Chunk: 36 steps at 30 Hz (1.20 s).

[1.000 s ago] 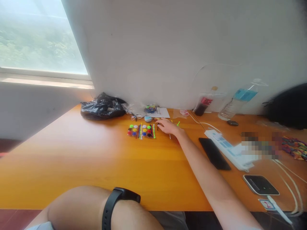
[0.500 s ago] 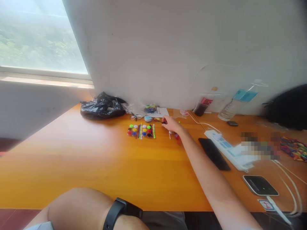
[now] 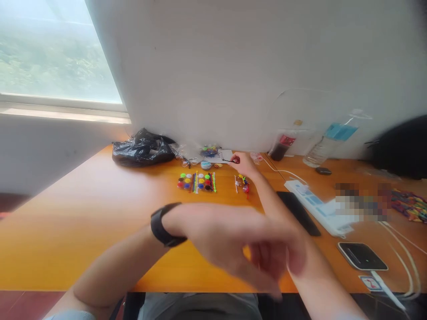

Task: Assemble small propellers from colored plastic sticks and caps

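My right hand (image 3: pixel 245 164) reaches to the far side of the table, its fingers pinched on a small black plastic stick (image 3: pixel 227 161) that points left over a white printed sheet (image 3: pixel 216 155). My left hand (image 3: pixel 240 244), blurred, hangs in front of my right forearm. Its thumb and bent fingers are apart with nothing visible between them; whether it touches the forearm I cannot tell. Nearer than the right hand lie a few small coloured plastic pieces (image 3: pixel 245 182). To their left are neat rows of coloured round pieces (image 3: pixel 187 181) and thin coloured sticks (image 3: pixel 195 182).
A black plastic bag (image 3: pixel 143 149) sits at the back left, beside clear plastic wrapping. On the right are a dark drink bottle (image 3: pixel 283 146), a water bottle (image 3: pixel 328 142), a black phone (image 3: pixel 298 215), a white power strip (image 3: pixel 313 206) with cables and a small white-edged device (image 3: pixel 363 256).
My left hand has come up from the near table edge to the front of my right forearm. My right hand has moved slightly away and right, the black stick still in its fingers.
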Tool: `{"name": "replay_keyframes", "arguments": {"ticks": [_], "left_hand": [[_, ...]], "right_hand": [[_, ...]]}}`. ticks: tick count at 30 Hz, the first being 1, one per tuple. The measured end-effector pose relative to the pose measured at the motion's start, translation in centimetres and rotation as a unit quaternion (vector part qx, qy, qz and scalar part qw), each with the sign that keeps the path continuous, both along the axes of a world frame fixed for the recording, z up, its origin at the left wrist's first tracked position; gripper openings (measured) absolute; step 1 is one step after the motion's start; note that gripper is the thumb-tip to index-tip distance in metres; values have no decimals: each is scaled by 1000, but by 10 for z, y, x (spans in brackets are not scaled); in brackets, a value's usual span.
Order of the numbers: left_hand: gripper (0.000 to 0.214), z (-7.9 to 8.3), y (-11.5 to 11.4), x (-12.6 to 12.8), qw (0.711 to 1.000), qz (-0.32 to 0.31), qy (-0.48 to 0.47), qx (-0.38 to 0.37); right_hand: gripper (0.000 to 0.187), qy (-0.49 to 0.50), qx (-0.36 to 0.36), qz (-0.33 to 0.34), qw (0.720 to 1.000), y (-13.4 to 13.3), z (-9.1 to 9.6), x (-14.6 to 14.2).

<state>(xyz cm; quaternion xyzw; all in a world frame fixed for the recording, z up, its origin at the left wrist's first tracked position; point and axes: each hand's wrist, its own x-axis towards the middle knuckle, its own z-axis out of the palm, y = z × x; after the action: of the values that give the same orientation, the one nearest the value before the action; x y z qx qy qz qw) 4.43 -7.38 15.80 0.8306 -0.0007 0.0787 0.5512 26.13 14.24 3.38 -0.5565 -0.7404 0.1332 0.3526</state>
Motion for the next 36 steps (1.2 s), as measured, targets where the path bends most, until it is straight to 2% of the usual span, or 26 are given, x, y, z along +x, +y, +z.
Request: {"name": "replay_keyframes", "arguments": {"ticks": [1,2,4,6,9,11,14,16,19,26,31,36], "left_hand": [[23,-2,23,-5,995,85,-20,49],[17,-6,46,-11,975,186,-37,112],[9,-25,93,-24,912,356,-30,200],[5,-50,133,-34,864,452,-17,221],[14,-86,169,-40,827,525,0,202],[27,-102,178,-38,821,533,-1,203],[31,-113,179,-33,832,509,-44,215],[21,-113,179,-31,834,498,-72,226],[13,-110,180,-35,834,489,-76,243],[32,-109,184,-39,858,470,-101,180],[30,-109,180,-35,866,455,-114,173],[28,-106,174,-29,867,444,-110,197]], "right_hand": [[13,27,-9,3,1000,0,1,1],[15,48,-16,8,999,0,1,1],[20,85,-35,28,995,-1,3,-1],[26,127,-79,56,987,-4,3,-6],[31,191,-131,90,969,-7,3,-19],[30,193,-111,90,971,-8,2,-30],[23,183,-63,90,977,-11,-1,-47],[17,195,-64,100,974,-14,-1,-57],[10,226,-104,117,961,-19,1,-65],[10,280,-178,147,932,-30,15,-58],[17,294,-219,172,915,-33,19,-51],[9,235,-229,198,924,-32,17,-50]]}}
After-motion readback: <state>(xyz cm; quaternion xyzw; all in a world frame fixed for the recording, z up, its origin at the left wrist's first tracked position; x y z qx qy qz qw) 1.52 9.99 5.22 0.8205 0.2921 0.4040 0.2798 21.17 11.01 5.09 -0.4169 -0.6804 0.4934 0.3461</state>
